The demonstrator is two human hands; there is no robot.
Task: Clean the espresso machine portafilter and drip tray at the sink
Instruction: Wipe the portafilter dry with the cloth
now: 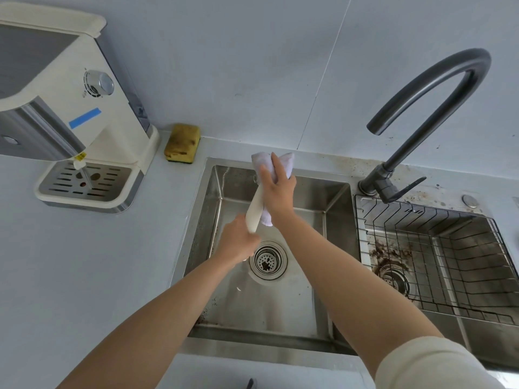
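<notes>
Over the left sink basin [233,310] my left hand [237,242] grips the lower end of the portafilter's cream handle [255,209], which points up and away. My right hand [276,186] is closed on a white cloth [286,161] wrapped around the portafilter's head, which the cloth hides. The drip tray [84,182], with its slotted metal grate, sits in place at the base of the cream espresso machine [73,108] on the counter at the left.
A dirty yellow sponge [182,143] lies on the counter behind the sink's left corner. A dark gooseneck faucet [429,108] arches at the right, no water running. The right basin holds a wire basket [438,254] with coffee grounds around its drain.
</notes>
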